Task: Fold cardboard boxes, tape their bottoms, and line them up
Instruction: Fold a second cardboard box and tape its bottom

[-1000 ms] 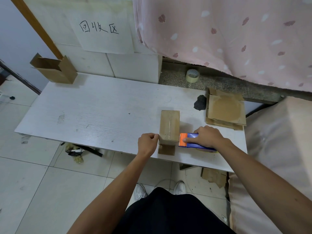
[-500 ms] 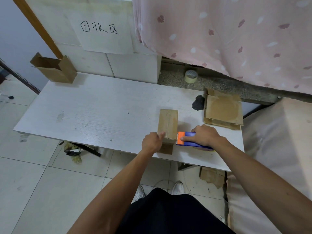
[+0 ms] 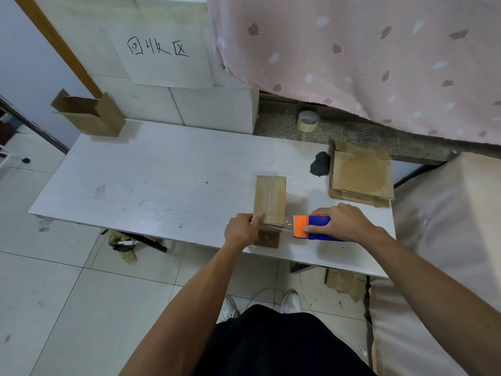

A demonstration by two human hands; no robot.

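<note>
A folded brown cardboard box (image 3: 270, 199) stands near the front edge of the white table (image 3: 162, 180), its taped face upward. My left hand (image 3: 241, 231) grips its near left corner, thumb on top. My right hand (image 3: 343, 222) grips a blue and orange tape dispenser (image 3: 311, 227) just right of the box. A strip of clear tape stretches from the dispenser to the box's near end. A stack of flat cardboard blanks (image 3: 360, 177) lies at the table's right. An open-topped folded box (image 3: 89, 114) stands at the far left corner.
A roll of tape (image 3: 307, 120) sits on the stone ledge behind the table. A dark lump (image 3: 320, 164) lies beside the flat blanks. A pink curtain hangs above the ledge. Cardboard scraps (image 3: 344, 284) lie on the tiled floor under the table's right end.
My left hand has moved right onto the box's near corner. My right hand has drawn the dispenser a little away to the right, so tape now spans the gap.
</note>
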